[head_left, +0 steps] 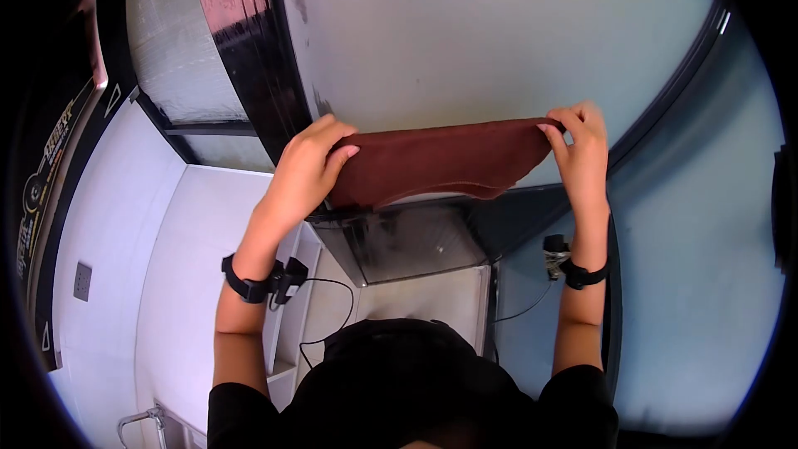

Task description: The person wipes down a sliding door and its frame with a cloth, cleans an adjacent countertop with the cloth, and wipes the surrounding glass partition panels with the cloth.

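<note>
Between thumb and fingers of the left hand (307, 160), pinching one upper corner of a brown cloth (440, 158); likewise pinching the opposite corner with the right hand (582, 145); gripping well apart, probably to pull the top edge taut and let the lower folds hang; wearing black wristbands (245, 286), apparently to carry small devices (290, 278) clear of the fingers; holding the cloth up before a pale panel (499, 41); cannot tell whether touching it.

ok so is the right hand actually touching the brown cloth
Touching. The head view shows the right hand pinching the upper corner of the brown cloth, thumb and fingers closed on its edge.
</note>
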A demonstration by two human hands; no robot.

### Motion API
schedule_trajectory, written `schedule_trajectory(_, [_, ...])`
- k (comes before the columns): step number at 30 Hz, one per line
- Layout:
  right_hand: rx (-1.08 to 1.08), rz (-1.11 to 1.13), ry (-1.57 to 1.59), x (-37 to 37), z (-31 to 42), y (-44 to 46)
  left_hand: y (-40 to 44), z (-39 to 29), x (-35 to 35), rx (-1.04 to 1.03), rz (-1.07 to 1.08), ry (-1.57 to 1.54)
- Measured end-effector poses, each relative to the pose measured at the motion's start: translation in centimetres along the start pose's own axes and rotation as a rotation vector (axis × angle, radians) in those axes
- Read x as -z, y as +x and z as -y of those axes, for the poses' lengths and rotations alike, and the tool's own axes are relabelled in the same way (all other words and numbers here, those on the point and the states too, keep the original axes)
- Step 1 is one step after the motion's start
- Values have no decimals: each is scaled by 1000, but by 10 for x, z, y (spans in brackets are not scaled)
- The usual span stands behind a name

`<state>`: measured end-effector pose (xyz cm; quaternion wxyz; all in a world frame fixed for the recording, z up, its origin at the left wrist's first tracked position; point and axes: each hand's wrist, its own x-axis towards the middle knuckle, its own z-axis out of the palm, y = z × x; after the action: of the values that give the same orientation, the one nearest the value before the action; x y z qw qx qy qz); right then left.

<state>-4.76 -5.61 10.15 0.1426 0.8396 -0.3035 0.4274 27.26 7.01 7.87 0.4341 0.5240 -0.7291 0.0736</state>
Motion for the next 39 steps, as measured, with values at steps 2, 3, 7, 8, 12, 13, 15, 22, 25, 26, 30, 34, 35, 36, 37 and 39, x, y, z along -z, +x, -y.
schedule_trajectory(2, [39,74,68,6,-8,-13,4,-3,3,-91,14,1])
schedule_trajectory(3, [-105,326,250,10,-10,-20,4,-6,5,-82,57,139])
schedule_trajectory(7, [-373,769,555,24,-8,-35,15,-17,5,-171,155,382])
schedule_trajectory(8, [-427,864,621,28,-8,-37,17,-18,4,-245,170,438])
schedule_trajectory(12, [-415,1194,741,34,-27,-46,28,-29,1,-373,165,445])
schedule_trajectory(13, [-416,1223,607,35,-27,-31,39,-25,1,-470,105,415])
schedule_trajectory(15, [-376,1167,438,36,-27,-31,40,-23,-6,-579,52,372])
schedule_trajectory(22, [-529,847,240,42,-34,-44,37,-16,-30,89,823,-184])
schedule_trajectory(25, [-387,764,116,46,-22,-35,31,-13,-45,87,967,-125])
schedule_trajectory(26, [-375,766,118,47,-20,-34,21,-4,-55,87,970,-126])
schedule_trajectory(30, [-263,791,139,45,-32,-38,-1,11,-78,31,1165,-285])
schedule_trajectory(34, [-202,733,168,44,-38,-38,-6,10,-77,124,1121,-274])
schedule_trajectory(35, [-293,780,194,46,-39,-35,-9,11,-78,150,1045,-267])
schedule_trajectory(36, [-385,829,220,47,-39,-32,-10,9,-77,156,1047,-267])
schedule_trajectory(37, [-443,865,247,49,-41,-28,-7,5,-74,127,945,-266])
schedule_trajectory(39, [-465,879,326,47,-48,-27,-5,3,-72,58,770,-249])
